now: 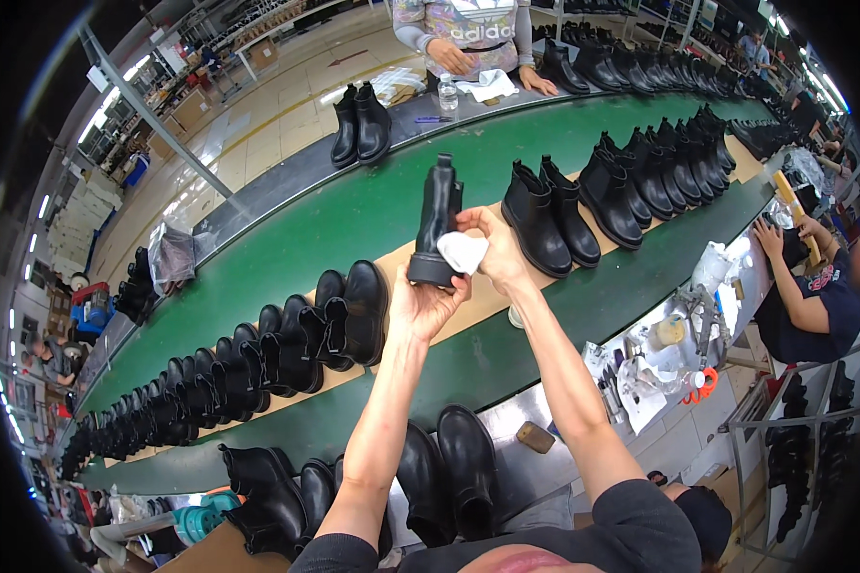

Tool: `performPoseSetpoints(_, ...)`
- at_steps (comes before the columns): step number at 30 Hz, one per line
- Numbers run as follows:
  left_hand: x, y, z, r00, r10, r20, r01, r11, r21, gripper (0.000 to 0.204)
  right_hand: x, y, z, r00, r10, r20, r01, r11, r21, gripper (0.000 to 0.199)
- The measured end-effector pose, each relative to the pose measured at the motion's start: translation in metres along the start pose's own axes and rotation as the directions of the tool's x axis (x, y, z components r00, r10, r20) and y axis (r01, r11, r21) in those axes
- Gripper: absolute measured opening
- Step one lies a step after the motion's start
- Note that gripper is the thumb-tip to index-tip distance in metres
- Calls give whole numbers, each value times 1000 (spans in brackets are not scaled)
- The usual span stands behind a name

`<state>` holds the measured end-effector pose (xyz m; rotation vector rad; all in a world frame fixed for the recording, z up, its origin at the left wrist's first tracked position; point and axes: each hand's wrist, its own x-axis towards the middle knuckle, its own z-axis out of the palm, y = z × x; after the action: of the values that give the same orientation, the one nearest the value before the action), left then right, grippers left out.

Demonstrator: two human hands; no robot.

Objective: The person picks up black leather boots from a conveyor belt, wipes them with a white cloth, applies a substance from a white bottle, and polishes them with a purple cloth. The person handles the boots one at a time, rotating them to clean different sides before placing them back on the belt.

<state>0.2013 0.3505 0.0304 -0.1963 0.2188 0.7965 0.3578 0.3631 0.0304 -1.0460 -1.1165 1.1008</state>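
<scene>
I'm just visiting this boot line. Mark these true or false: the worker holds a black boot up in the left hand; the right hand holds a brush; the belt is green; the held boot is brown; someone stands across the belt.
1. The left hand holds a black boot up: true.
2. The right hand holds a brush: false, it presses a white cloth to the boot.
3. The belt is green: true.
4. The held boot is brown: false, black.
5. A person stands across the belt: true.

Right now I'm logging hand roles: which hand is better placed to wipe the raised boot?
Right. The right hand already presses the white cloth against the black boot, while the left hand supports its sole from below.
</scene>
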Motion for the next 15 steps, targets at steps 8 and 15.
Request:
performPoseSetpoints(8,33,-7,-3,950,313,11,-312,944,102,54,-37,36,-10,939,-200,-278,123,955,-269,76)
performPoseSetpoints(15,100,29,-59,821,568,50,-528,725,442,76,-46,-42,17,945,262,197,-103,808,-580,103)
